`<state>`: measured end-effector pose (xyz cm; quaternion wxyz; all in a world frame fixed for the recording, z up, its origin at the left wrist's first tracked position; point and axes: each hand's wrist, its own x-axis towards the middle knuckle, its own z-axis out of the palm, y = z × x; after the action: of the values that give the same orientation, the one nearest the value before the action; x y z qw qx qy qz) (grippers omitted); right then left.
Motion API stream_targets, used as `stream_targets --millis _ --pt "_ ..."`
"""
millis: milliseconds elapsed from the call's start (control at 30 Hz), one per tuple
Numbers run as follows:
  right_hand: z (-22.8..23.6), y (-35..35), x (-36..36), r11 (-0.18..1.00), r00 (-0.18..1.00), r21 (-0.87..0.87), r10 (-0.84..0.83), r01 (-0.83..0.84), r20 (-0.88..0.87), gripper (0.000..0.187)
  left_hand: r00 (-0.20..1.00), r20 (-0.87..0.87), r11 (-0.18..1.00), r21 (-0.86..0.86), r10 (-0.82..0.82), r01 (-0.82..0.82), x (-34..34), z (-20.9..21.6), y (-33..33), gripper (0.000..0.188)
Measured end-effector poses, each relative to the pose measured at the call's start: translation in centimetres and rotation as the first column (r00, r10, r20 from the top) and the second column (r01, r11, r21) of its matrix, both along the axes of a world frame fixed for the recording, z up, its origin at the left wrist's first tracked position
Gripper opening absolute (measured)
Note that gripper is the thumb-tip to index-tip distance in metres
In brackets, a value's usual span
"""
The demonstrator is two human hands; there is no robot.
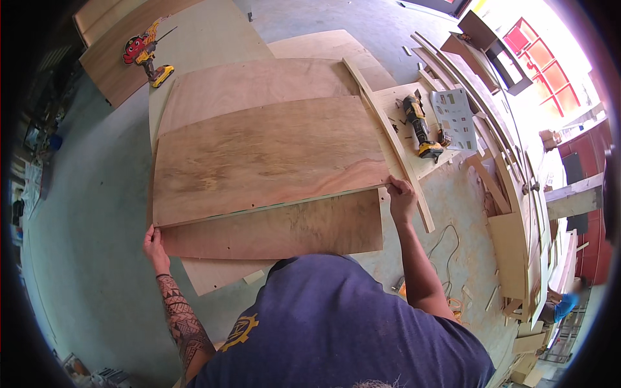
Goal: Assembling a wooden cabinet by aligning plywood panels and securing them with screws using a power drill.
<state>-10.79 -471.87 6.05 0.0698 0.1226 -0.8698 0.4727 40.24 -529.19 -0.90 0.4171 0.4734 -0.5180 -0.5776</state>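
A wide plywood panel [272,155] lies in front of me on top of other boards. At its near left corner my left hand [154,240] is closed, fingers pinching the edge. My right hand [402,196] grips the near right corner in the same way. Under the near edge, a lower plywood sheet [310,229] sticks out toward me, with a few small holes along it. Another plywood sheet [252,81] shows beyond the far edge. To the right, a long narrow wood strip [388,139] runs lengthwise past the panel.
A yellow-and-black drill [155,70] stands on the far left board. On the right board rest a yellow-and-black power tool [422,126], loose screws and a printed sheet [455,116]. Wood offcuts [495,184] pile up at right. A cord [446,252] lies on the floor.
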Motion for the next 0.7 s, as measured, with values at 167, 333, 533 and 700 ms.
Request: stream_targets --millis 167,333,533,700 --pt "-0.7 1.1 -1.5 0.998 0.993 -0.006 0.058 -0.058 0.105 0.026 1.0 0.018 1.0 -0.016 0.023 -0.022 -0.1 0.2 0.2 0.031" --pt "-0.2 1.0 -1.1 0.998 0.984 -0.025 0.063 -0.06 0.167 0.027 0.999 0.013 0.999 0.001 0.033 -0.033 -0.9 0.9 0.5 0.03" --pt "-0.2 0.6 -0.4 0.989 0.983 -0.144 0.062 -0.038 0.172 0.027 0.999 0.011 0.998 0.026 0.053 -0.053 -1.1 1.1 0.8 0.026" --pt "-0.5 0.6 -0.9 0.997 0.992 -0.059 0.056 -0.049 0.11 0.027 0.997 0.03 0.995 0.063 0.073 -0.074 0.0 1.4 0.5 0.025"
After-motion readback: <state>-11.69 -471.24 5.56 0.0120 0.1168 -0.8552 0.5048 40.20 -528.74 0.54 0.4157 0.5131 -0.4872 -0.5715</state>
